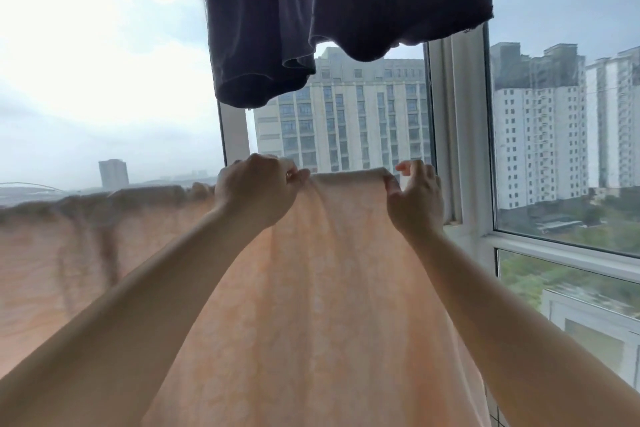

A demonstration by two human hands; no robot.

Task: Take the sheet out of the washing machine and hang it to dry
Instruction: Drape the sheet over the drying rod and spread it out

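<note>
Peach cotton, pale-patterned: one sheet [311, 288], draped over a support at about hand height, its top fold running left to right across the head view. The rail or line under the fold is hidden by the cloth. Left of the hands the fold is bunched and rippled; between the hands it lies smooth and flat.

Two hands, both raised to the fold. Left hand [258, 189] pinches the top edge, fingers curled over the cloth. Right hand [417, 196] pinches the edge with the thumb and a finger; the other fingers are lifted and spread. The hands are near each other, with a short span of taut fold between them.

The sheet's right end sits at the right hand, just short of the white window frame [464, 132]. Its long axis extends far left, well past the left hand, so the bunched part lies on the left hand's side. Judged step: spreading the sheet along its support. The likely move is drawing the cloth sideways along that axis to ease out the gathers.

Above, two dark garments [329, 0] hang side by side, clear of the sheet. Beyond the glass are tower blocks [346, 114] and a grey sky.
</note>
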